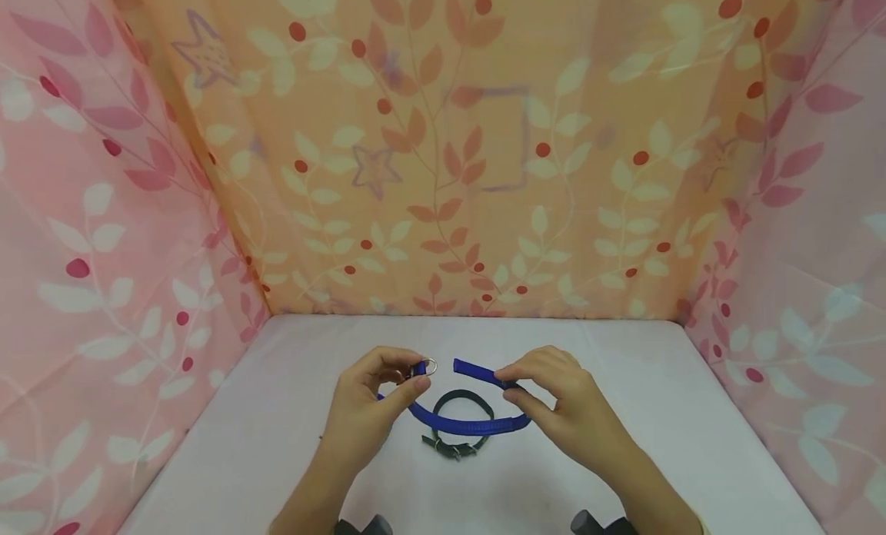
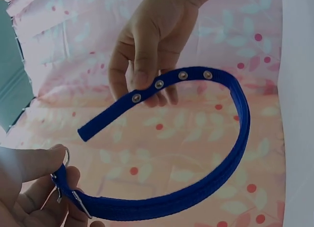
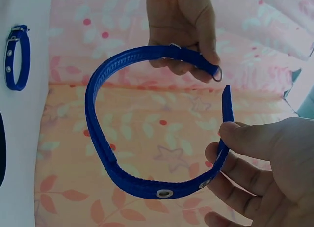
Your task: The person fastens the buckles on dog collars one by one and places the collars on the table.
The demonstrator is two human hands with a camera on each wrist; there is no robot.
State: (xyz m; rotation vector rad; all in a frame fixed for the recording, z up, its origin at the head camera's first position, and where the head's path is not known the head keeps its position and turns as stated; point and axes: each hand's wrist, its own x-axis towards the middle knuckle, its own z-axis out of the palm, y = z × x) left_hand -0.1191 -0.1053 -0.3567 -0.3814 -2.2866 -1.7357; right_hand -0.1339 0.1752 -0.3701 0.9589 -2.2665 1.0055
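A blue collar (image 1: 471, 427) is held in an open loop between my two hands above the white table. My left hand (image 1: 363, 400) pinches its buckle end, where a metal ring (image 1: 431, 366) sticks out past the thumb. Thumb and fingers of my right hand (image 1: 564, 393) pinch the strap close to its free tip, which points toward the ring with a gap between. Metal eyelets (image 2: 183, 75) line this free end in the left wrist view. The metal buckle (image 2: 81, 203) shows beside the left fingers.
A dark green buckled collar (image 1: 460, 449) lies on the white table (image 1: 554, 489) beneath the held one. Another blue collar (image 3: 18, 65), buckled into a ring, rests on the table in the right wrist view. Patterned cloth walls (image 1: 443, 212) enclose the table's back and sides.
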